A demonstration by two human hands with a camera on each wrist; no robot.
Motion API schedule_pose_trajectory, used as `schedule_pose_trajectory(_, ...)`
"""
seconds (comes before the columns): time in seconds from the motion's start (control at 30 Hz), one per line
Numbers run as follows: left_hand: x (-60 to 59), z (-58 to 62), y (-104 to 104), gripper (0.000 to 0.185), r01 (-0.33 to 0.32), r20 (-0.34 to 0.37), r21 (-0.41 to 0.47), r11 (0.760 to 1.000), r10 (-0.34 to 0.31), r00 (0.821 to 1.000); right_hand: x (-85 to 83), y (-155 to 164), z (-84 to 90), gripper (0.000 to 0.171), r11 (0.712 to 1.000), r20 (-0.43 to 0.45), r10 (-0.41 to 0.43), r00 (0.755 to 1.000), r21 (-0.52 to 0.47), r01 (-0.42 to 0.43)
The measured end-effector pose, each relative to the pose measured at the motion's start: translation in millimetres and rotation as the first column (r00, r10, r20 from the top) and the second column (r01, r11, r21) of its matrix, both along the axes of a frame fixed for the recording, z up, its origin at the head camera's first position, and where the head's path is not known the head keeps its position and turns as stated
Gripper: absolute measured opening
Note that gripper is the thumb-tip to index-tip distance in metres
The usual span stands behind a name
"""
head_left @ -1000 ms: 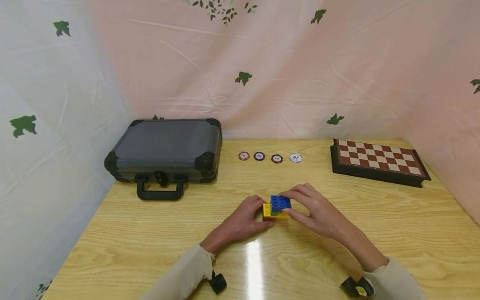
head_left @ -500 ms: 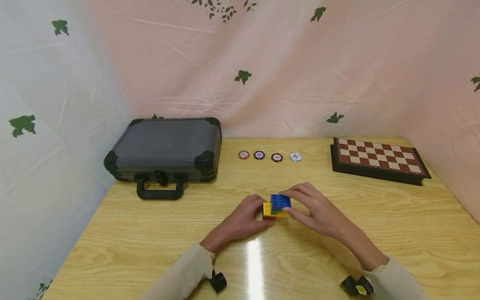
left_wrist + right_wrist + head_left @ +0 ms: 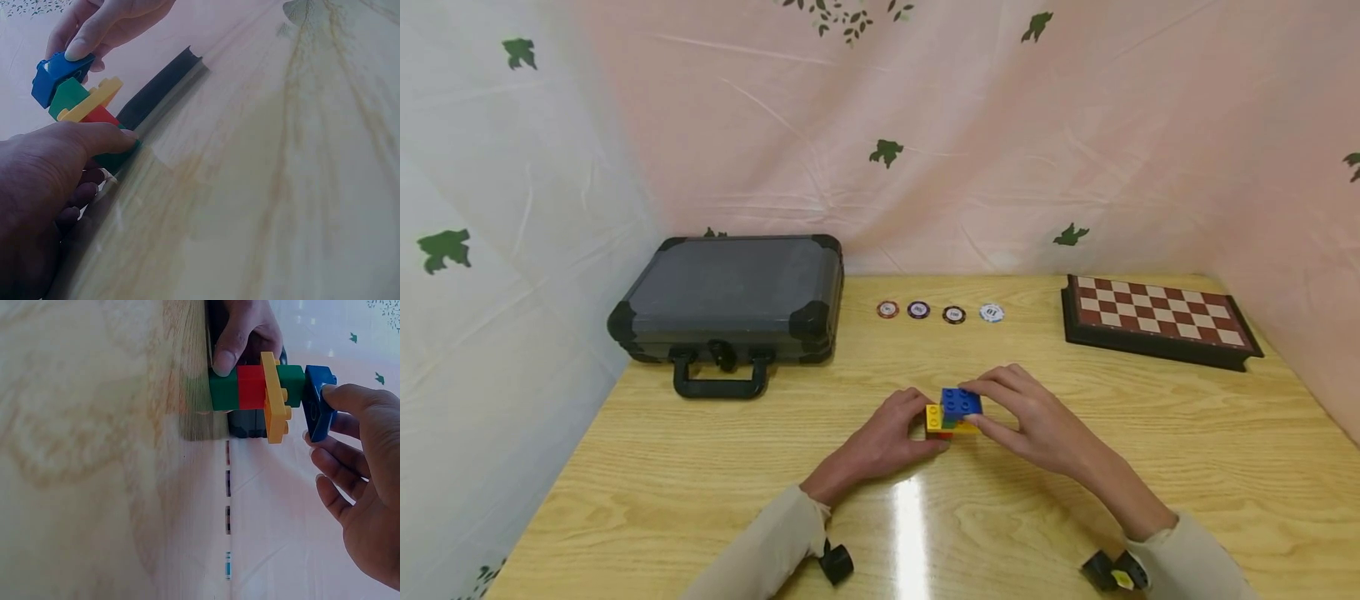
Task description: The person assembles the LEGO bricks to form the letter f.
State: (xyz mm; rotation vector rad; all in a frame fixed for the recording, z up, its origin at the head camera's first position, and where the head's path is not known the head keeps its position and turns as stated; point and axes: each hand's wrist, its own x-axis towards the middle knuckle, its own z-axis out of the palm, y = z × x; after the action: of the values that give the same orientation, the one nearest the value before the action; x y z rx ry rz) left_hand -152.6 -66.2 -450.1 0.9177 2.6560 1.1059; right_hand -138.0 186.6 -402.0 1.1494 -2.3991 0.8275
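Note:
A small tower of toy building bricks stands on the table between both hands. From the bottom it has a green brick (image 3: 225,394), a red brick (image 3: 251,387), a flat yellow piece (image 3: 272,400) jutting to one side, and another green brick (image 3: 289,384). My left hand (image 3: 880,437) grips the tower low down, its thumb on the bottom green brick. At the top, my right hand (image 3: 1037,425) pinches a blue brick (image 3: 961,403) with a slanted side between thumb and fingers. The blue brick sits at the upper green brick, slightly tilted in the right wrist view.
A grey hard case (image 3: 730,292) with a black handle (image 3: 721,389) lies at the back left. Several poker chips, among them a light blue one (image 3: 992,313), line the back of the wooden table (image 3: 700,483). A folded chessboard (image 3: 1157,317) is at the back right.

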Motion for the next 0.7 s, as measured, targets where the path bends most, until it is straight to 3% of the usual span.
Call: schedule_pose_trajectory(0.7, 1.4, 1.9, 0.4, 0.042, -0.002, 0.009, -0.014, 1.000, 0.002, 1.000, -0.5, -0.1, 2.2, 0.030, 0.999, -0.058, 0.020, 0.998, 0.040, -0.018)
